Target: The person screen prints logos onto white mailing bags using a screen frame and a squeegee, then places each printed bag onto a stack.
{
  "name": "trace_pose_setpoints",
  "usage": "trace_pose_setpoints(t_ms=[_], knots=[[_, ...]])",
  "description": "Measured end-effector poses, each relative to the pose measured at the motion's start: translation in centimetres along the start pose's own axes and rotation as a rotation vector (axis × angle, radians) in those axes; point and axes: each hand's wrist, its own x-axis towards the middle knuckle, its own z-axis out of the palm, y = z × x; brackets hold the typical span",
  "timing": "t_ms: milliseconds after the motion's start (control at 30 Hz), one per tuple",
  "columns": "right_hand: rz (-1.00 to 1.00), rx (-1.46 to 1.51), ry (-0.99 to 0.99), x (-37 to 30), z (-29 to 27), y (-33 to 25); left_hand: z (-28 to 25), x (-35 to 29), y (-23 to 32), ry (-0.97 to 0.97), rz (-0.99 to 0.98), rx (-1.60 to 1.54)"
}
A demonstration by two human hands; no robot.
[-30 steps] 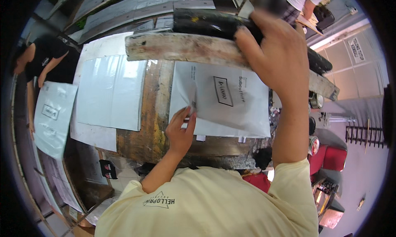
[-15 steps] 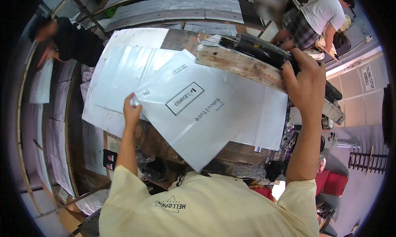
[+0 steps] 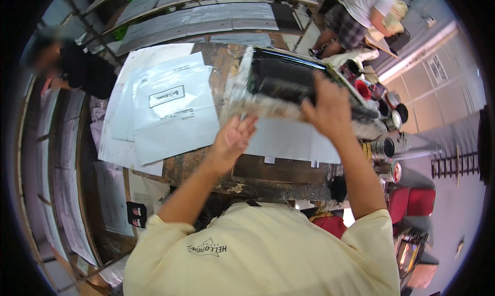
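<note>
A screen printing frame [image 3: 240,97] with pale, worn wooden edges lies low over the table, its near edge smeared by motion. Inside it rests a dark squeegee [image 3: 281,82]. My right hand [image 3: 332,108], blurred, grips the frame's near edge, thumb outside and fingers over the inner side. Close to the frame's near left corner, my left hand [image 3: 234,141] is turned palm up, fingers extended, holding nothing; whether it touches the frame I cannot tell. A printed white plastic bag [image 3: 175,123] lies on other sheets to the left. White sheet [image 3: 286,141] shows partly beneath the frame.
The paint-stained wooden table [image 3: 193,164] carries a white board [image 3: 116,136] on its left. Cans [image 3: 381,149] crowd its right side. Racks of sheets [image 3: 69,172] stand left and at the back. One person [image 3: 85,64] is at far left, another [image 3: 361,17] at back right.
The frame has come down from its raised tilt, with my right hand moving along. My left hand has let go of the printed bag, now lying at left, and moved right toward the frame.
</note>
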Motion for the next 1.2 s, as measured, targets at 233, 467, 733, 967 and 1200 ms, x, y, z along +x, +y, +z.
trace_pose_setpoints(t_ms=[233, 467, 733, 967, 1200], knots=[[0.021, 0.329, -0.506, -13.3, 10.7, -0.8, -4.4, -5.8, -11.5, 0.379, -0.568, -0.367], [-0.019, 0.292, -0.391, -18.2, 17.9, -3.3, -6.2, -4.3, -15.9, 0.549, -0.762, -0.265], [-0.01, 0.249, -0.178, -2.7, 28.9, 5.2, -5.9, -4.1, -16.3, 0.648, -0.792, -0.206], [-0.058, 0.29, -0.36, 11.6, 32.1, 14.3, -4.6, -3.8, -16.3, 0.702, -0.742, -0.198], [-0.028, 0.223, -0.239, 10.9, 32.6, 14.1, -3.8, -4.6, -14.9, 0.651, -0.66, -0.134]])
